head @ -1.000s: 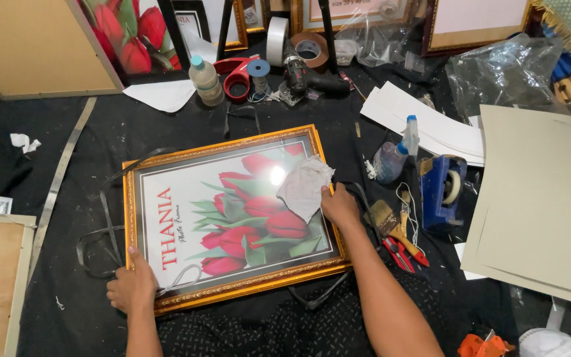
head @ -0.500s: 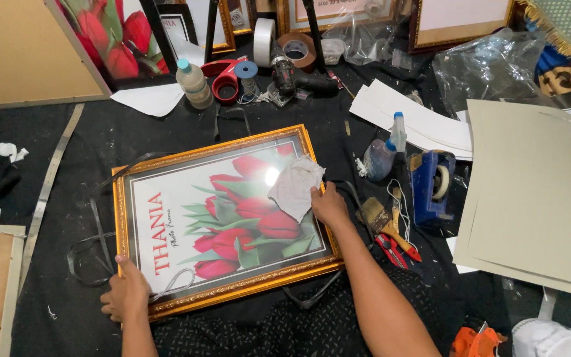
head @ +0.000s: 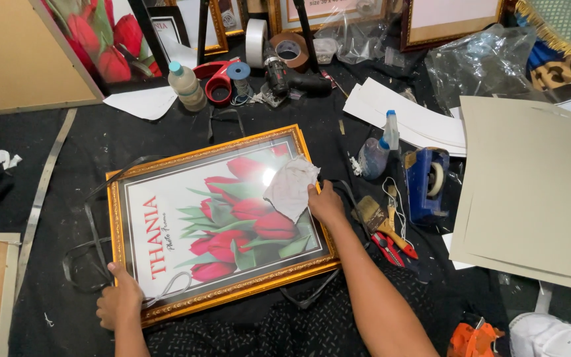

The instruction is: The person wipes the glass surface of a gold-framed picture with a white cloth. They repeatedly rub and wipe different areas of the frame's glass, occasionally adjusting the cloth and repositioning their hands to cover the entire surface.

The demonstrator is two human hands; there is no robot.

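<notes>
One gold picture frame (head: 223,218) with a red tulip print lies flat on the black-covered floor (head: 87,145), dead centre. The right hand (head: 325,203) is clamped on one crumpled white cloth (head: 291,187), pressing it on the glass at the frame's 2 o'clock corner. The left hand (head: 119,303) grips the frame's 7 o'clock corner, fingers closed over the edge.

Around it: one blue tape dispenser (head: 426,182) at 3 o'clock, one spray bottle (head: 375,152) just beside it, one brush (head: 373,215) and one pair of red snips (head: 394,244) near the right wrist. One small bottle (head: 186,86) and three tape rolls sit at 12 o'clock.
</notes>
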